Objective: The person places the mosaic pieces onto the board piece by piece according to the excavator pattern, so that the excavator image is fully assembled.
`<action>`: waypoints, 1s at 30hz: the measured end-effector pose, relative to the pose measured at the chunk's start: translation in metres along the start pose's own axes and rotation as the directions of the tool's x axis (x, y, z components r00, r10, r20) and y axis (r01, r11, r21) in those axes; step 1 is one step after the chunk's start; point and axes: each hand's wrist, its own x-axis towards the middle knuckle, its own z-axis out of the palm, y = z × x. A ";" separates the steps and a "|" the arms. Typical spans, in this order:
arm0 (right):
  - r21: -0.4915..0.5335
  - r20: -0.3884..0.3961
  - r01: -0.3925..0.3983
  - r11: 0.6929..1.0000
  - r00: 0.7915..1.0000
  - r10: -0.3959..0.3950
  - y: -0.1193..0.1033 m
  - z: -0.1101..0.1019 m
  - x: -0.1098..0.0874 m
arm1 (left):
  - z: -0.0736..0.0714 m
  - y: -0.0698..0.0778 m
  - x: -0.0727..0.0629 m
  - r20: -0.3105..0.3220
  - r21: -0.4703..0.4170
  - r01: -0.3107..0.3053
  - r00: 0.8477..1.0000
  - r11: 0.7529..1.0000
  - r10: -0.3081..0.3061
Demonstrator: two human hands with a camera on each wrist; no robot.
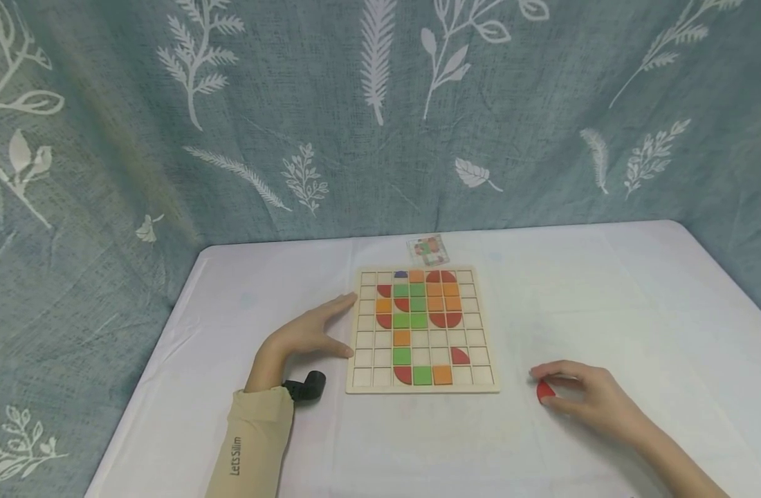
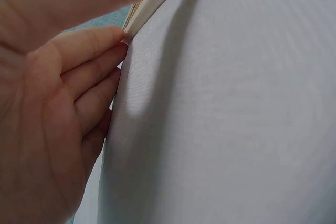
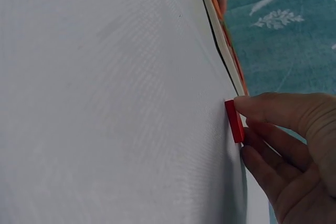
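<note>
My right hand point(image 1: 595, 401) pinches a red quarter-round tile point(image 1: 545, 392) between thumb and fingers, right of the board and low over the white tablecloth. In the right wrist view the tile point(image 3: 234, 121) shows edge-on at the fingertips. A square wooden grid board point(image 1: 371, 377) holds green, orange and red tiles, plus a blue half-round piece point(image 1: 400, 274) at its top. My left hand point(image 1: 308, 335) lies along the board's left edge, thumb and fingers spread and fairly straight, their tips touching that edge. The left wrist view shows the fingers point(image 2: 89, 72) against the board's side.
Behind the board lies a small clear pattern card point(image 1: 428, 250) with a coloured design. A black wrist camera point(image 1: 312, 386) sits on the left wrist, below a beige sleeve point(image 1: 256, 443). A blue-green curtain point(image 1: 331, 104) with white leaf prints hangs behind the table.
</note>
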 end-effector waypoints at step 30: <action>-0.064 -0.034 0.076 0.995 0.996 -0.078 -0.006 0.007 0.006 | 0.001 0.001 -0.001 -0.011 0.009 -0.004 1.000 1.000 0.005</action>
